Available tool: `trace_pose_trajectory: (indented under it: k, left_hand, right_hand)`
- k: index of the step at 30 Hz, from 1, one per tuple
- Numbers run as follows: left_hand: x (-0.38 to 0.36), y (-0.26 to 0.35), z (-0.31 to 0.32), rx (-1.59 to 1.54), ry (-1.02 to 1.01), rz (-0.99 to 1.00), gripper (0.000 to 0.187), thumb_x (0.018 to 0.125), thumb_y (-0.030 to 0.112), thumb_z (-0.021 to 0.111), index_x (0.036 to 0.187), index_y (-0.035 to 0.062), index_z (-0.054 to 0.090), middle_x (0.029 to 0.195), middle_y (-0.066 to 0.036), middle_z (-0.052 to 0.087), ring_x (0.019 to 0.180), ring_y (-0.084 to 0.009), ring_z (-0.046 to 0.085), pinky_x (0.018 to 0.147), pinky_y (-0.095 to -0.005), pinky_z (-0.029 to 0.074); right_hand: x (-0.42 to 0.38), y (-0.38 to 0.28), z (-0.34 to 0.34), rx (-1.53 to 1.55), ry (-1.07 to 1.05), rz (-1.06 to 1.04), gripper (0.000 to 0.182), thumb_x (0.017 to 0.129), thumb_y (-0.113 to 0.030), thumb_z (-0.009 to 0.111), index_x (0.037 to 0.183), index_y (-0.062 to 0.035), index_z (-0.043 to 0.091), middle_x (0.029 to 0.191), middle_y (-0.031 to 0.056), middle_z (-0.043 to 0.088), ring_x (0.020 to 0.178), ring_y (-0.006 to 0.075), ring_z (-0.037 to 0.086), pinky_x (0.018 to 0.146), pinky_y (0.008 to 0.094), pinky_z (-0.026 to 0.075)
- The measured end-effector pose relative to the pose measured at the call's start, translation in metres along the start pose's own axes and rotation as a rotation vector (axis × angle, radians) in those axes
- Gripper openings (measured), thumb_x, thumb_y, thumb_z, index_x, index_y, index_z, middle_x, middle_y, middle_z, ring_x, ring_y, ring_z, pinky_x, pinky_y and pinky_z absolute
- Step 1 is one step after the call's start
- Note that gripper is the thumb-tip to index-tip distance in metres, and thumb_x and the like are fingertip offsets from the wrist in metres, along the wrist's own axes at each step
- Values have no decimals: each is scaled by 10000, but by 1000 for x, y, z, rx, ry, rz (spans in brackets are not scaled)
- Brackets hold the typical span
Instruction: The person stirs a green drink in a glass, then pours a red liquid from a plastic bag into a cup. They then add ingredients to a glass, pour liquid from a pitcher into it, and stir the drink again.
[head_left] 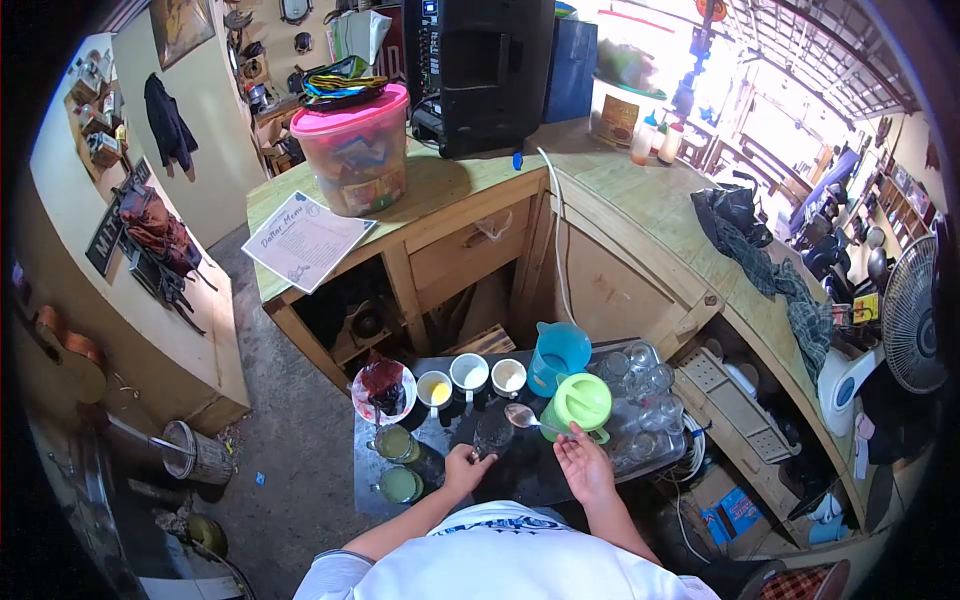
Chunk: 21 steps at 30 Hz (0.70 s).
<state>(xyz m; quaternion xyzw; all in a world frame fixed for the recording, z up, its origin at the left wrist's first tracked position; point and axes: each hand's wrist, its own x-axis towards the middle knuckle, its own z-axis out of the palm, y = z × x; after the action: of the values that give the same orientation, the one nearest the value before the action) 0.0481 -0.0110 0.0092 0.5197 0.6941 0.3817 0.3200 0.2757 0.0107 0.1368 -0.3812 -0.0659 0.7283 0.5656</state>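
Note:
My left hand (468, 471) is closed around the lower side of a clear glass (494, 434) on the dark tabletop. A metal spoon (522, 416) is pinched in my right hand (585, 465), its bowl just to the right of the glass. Close to that hand stand a lime-green lidded pitcher (580, 402) and a blue pitcher (560, 352). Behind the glass are a white cup (469, 373), a cup with something yellow (434, 390) and a cup with pale contents (509, 377). Two mugs of greenish liquid (398, 444) (401, 485) stand on the left.
A bowl with a dark red bag (384, 390) sits at the table's left corner. Several upturned glasses (645, 415) crowd a tray on the right. Beyond stands a wooden counter (610, 185) with a pink-lidded tub (352, 150), a menu sheet (308, 240) and a black speaker (480, 75). A fan (912, 315) is at right.

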Motion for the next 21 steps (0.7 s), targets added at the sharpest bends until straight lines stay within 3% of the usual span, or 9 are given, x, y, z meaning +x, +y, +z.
trace_pose_trajectory:
  k: [4,6,7,9,10,15,18,20,21]
  left_hand:
    - [2,-1,-15,200,-105,101,412,660,342,815,581,31,556,787,-125,639,742,-307,601,627,-383,480]
    - [-4,17,-33,340,-401,40,368,678,335,796,776,35,608,924,-134,650,870,-319,625,718,-415,510]
    - [-7,32,-42,340,-399,42,368,678,335,796,776,35,608,924,-134,650,870,-319,625,718,-415,510]
    - [-11,66,-61,708,-372,-93,459,706,308,774,1029,50,574,1033,-139,635,948,-335,633,768,-446,517]
    - [-6,85,-70,725,-374,-117,539,716,243,754,1155,50,510,1073,-163,614,991,-361,623,784,-468,515]
    - [43,139,-82,360,-65,248,528,666,136,756,1132,34,528,1040,-193,608,955,-392,600,789,-442,508]
    - [91,129,-47,393,-64,236,622,634,143,789,1183,57,509,1093,-168,595,1050,-366,557,869,-476,468]
    - [116,123,-21,525,-112,213,799,586,164,830,1284,84,449,1243,-141,527,1225,-343,451,974,-600,360]
    - [126,115,-10,523,-118,220,799,586,164,830,1284,84,449,1243,-141,527,1225,-343,451,974,-600,360]
  right_hand:
    - [2,-1,8,-101,5,-164,319,954,-145,537,1228,18,533,1103,115,565,1002,206,569,913,363,500]
    - [1,-5,14,-216,20,-297,304,980,-136,485,1234,27,521,1187,117,566,1005,204,582,895,368,509]
    - [4,-6,13,-216,18,-299,304,980,-136,485,1234,27,521,1187,117,566,1005,204,582,895,368,509]
    - [10,-9,8,-284,39,-426,291,993,-128,454,1225,35,522,1222,114,561,1019,205,586,881,370,516]
    - [11,-11,8,-287,30,-473,287,991,-121,455,1221,37,522,1217,119,561,1037,212,586,874,369,519]
    - [9,-23,12,-238,71,-533,259,977,-106,483,1171,45,567,1174,121,590,986,184,601,846,361,541]
    - [9,-24,12,-185,78,-516,261,970,-117,501,1162,46,571,1135,117,598,964,185,604,839,364,541]
    - [7,-25,10,-152,96,-516,265,967,-123,509,1160,46,573,1115,116,602,954,186,605,835,366,541]
    - [5,-25,8,-146,90,-497,284,968,-133,504,1183,46,553,1104,117,596,961,199,599,843,372,534]
